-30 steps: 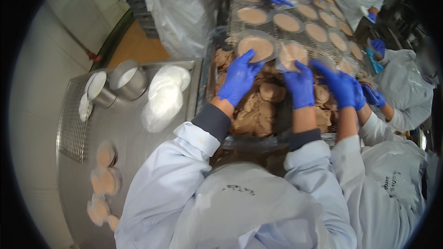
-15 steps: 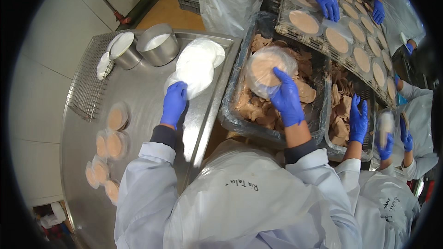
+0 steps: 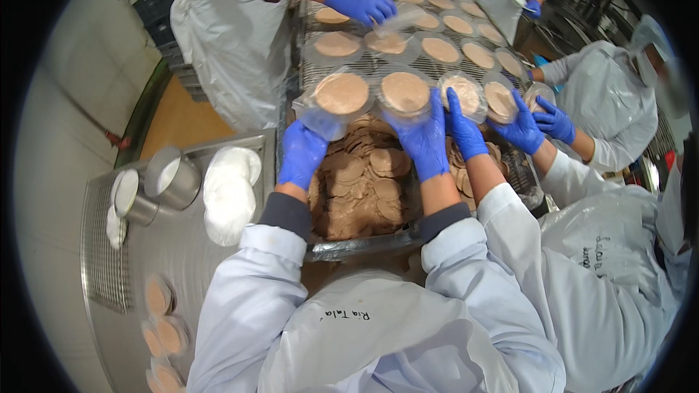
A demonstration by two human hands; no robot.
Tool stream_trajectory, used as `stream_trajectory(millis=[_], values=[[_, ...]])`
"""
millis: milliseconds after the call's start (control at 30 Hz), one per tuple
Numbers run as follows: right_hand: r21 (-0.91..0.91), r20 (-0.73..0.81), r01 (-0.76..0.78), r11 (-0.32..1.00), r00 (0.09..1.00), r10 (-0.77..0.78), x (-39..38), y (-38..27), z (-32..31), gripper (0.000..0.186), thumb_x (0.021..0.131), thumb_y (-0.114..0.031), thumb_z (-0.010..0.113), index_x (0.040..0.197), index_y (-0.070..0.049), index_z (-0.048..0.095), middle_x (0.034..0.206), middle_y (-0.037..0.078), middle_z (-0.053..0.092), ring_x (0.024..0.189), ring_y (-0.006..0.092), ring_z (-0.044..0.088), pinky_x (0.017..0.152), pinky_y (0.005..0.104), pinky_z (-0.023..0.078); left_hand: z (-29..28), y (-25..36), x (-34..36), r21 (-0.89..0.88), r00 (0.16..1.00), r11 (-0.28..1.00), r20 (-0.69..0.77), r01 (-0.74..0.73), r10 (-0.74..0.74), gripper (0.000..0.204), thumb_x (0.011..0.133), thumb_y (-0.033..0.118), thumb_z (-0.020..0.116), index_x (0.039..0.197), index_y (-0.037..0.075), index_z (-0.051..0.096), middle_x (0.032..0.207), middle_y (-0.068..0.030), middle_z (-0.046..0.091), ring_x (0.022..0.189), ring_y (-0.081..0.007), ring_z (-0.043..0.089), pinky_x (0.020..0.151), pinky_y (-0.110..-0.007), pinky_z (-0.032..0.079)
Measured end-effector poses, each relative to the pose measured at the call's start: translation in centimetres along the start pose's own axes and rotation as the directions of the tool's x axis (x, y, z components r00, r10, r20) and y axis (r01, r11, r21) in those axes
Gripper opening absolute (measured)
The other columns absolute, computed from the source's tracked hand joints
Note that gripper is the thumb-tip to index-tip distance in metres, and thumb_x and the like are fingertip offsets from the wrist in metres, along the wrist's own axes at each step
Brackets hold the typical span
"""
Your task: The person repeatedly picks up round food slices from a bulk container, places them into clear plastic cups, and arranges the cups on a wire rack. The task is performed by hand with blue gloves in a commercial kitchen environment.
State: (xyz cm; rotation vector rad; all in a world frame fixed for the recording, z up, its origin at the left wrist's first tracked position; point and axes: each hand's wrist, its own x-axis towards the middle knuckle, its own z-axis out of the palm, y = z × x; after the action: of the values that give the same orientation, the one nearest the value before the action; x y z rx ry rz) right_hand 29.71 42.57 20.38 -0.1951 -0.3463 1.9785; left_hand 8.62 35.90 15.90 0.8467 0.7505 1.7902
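My left hand [image 3: 303, 151], in a blue glove, grips the lower edge of a translucent sheet bearing a pale pink round patty [image 3: 342, 92]. My right hand [image 3: 422, 142], also gloved, grips another patty on translucent film [image 3: 404, 89], thumb at its side. Both rounds are held at the near edge of a wire rack [image 3: 324, 62] carrying rows of similar rounds on sheets. Beneath my hands, a lined bin [image 3: 360, 246] holds heaped brown, broken discs [image 3: 360, 200]. A co-worker's gloved hands [image 3: 466, 132] hold more rounds just right of mine.
Left, a steel table [image 3: 167, 247] carries steel cylinders [image 3: 175, 182], white discs [image 3: 229, 196], a wire basket [image 3: 102, 247] and patties [image 3: 171, 335]. Dark crates [image 3: 160, 25] stand behind it. A co-worker's hand [image 3: 360, 4] reaches over the rack; other workers [image 3: 604, 102] crowd the right.
Since half a second ago, my left hand has left the white discs and moved up to the rack holding a round. My right hand's round has risen from over the bin to the rack's edge.
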Motion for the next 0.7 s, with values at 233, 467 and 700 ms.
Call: stream_trajectory(millis=[233, 467, 700], values=[[-0.089, -0.171, 0.164, 0.982, 0.969, -0.177, -2.3, -1.4, 0.1, 0.04, 0.083, -0.008, 0.052, 0.121, 0.001, 0.038, 0.118, 0.015, 0.047, 0.108, 0.0299, 0.049, 0.092, 0.0457, 0.041, 8.8, 2.9, -1.9, 0.402, 0.984, 0.907, 0.169, -0.124, 0.059, 0.056, 0.084, 0.035, 0.05, 0.125, 0.0, 0.035, 0.125, -0.0167, 0.043, 0.113, -0.0281, 0.045, 0.094, -0.042, 0.039], [-0.686, 0.049, 0.202, 0.699, 0.971, -0.232, -4.1, 2.6, 4.8, 0.047, 0.078, -0.015, 0.063, 0.118, 0.002, 0.045, 0.11, 0.012, 0.054, 0.098, 0.0189, 0.053, 0.086, 0.0313, 0.043, 8.7, 3.8, -4.0, -0.595, 0.929, 0.716, 0.179, 0.365, -0.325, 0.059, 0.087, 0.043, 0.044, 0.126, -0.001, 0.034, 0.126, -0.0197, 0.04, 0.115, -0.0318, 0.042, 0.097, -0.046, 0.035], [-0.785, 0.167, 0.309, 0.537, 0.94, -0.297, -3.8, 5.7, 4.9, 0.046, 0.075, -0.01, 0.066, 0.116, 0.002, 0.047, 0.115, 0.012, 0.051, 0.105, 0.0177, 0.049, 0.089, 0.0289, 0.04, 3.4, 1.8, -4.8, -0.351, 0.908, 0.855, -0.033, 0.381, -0.418, 0.05, 0.086, 0.026, 0.053, 0.124, -0.002, 0.035, 0.123, -0.0187, 0.043, 0.111, -0.0302, 0.046, 0.094, -0.046, 0.039]])
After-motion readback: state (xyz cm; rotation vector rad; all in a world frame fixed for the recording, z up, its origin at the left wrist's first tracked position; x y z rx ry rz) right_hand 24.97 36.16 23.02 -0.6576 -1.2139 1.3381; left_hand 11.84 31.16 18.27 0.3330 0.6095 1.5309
